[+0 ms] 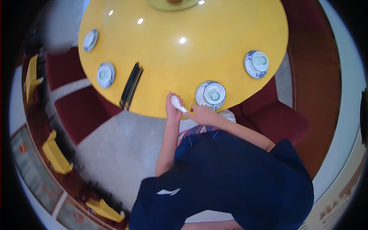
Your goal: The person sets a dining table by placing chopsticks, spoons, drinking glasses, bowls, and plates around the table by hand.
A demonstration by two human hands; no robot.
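My left hand is closed around a white spoon, held over the near edge of the yellow round table. Whether several spoons are stacked there I cannot tell. From the right, my right hand reaches across, its fingertips at the narrow handle end of the spoon. Just beyond that hand sits a white bowl with a pale green cup inside, on a blue-patterned plate. A bundle of dark chopsticks lies to the left of my left hand.
More place settings stand along the rim: a plate with a bowl at right, and two plates at left. Dark red chairs surround the table. Yellow folded items line a brown ledge at left.
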